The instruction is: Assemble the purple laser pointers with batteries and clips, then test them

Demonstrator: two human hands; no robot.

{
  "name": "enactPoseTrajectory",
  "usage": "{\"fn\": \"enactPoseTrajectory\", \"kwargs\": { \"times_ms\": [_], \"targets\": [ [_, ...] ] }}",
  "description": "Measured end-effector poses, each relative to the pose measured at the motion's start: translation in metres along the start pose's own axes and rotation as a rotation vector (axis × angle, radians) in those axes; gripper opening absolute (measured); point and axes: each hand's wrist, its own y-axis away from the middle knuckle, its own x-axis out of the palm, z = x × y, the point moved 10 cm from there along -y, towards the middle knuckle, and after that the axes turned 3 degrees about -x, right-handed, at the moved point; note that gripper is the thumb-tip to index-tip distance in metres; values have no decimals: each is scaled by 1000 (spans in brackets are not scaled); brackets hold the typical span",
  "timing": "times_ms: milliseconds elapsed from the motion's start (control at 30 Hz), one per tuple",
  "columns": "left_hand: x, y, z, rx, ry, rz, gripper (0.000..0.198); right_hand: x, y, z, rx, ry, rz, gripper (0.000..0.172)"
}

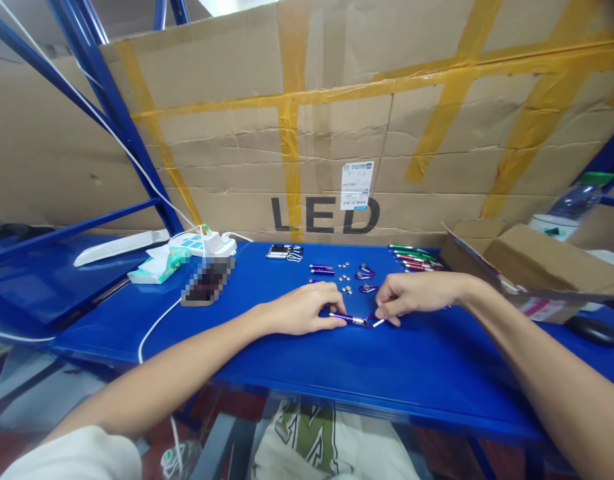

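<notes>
**Both hands on one small purple torch, mid-table**

L hand (307, 308) is curled, thumb & fingertips clamped round the small purple metal keychain torch (343, 317). The torch lies nearly flat on the blue table top (411, 380), at 3 o'clock of that hand. R hand (417, 296) pinches the far end, fingertips closed on the purple carabiner clip (373, 323) at the torch's tail, at 9 o'clock of the R hand. So the torch sits btwn the two hands, touching both, near the table's centre.

Going outward, at 12 o'clock just beyond the knuckles there's a scatter of silver button cells (343, 280). Next to them are two loose purple torch bodies (321, 269) at 11 and spare purple clips (365, 272) at 1. Further out at 11 is a bunch of black-and-silver torches (285, 251). At 1–2 o'clock is a row of green and red torches (415, 259).

At 3 o'clock is an open brown cardboard box (529, 263), w/ a clear plastic bottle w/ green cap (571, 203) behind it. A black mouse (594, 330) is at 4.

At 9–10 o'clock are a blurred-out dark phone (208, 281), a white power strip (203, 243) and a pack of tissues (154, 270). A white cable (154, 327) hangs over the near edge. Behind everything stands a taped cardboard sheet marked "LED" (437, 133).
</notes>
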Motion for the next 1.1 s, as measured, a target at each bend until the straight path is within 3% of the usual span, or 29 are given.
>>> {"fn": "enactPoseTrajectory", "kwargs": {
  "times_ms": [100, 200, 267, 333, 500, 667, 933, 1100],
  "targets": [
    [-1, 2, -2, 7, -23, 31, 23, -5, -6, 2, 8, 65, -79, 54],
    [-14, 2, 5, -24, -78, -38, 31, -36, -7, 13, -88, 141, -435, 54],
    [-28, 2, 16, -75, -143, -138, 30, -51, -4, 18, -163, 193, -660, 44],
    [-37, 3, 26, -108, -234, -215, 29, -51, -7, 23, -235, 280, -738, 34],
    [-31, 1, 44, -127, -408, -186, 35, -30, -26, 29, -290, 502, -636, 26],
    [-23, 1, 54, -143, -433, -152, 35, -25, -30, 30, -220, 608, -658, 28],
    [-31, 2, 59, -194, -305, -246, 22, -25, -36, 26, -166, 550, -660, 15],
    [-38, 2, 68, -284, 3, -362, 18, -35, -22, 31, -248, 432, -783, 8]
  ]
}}
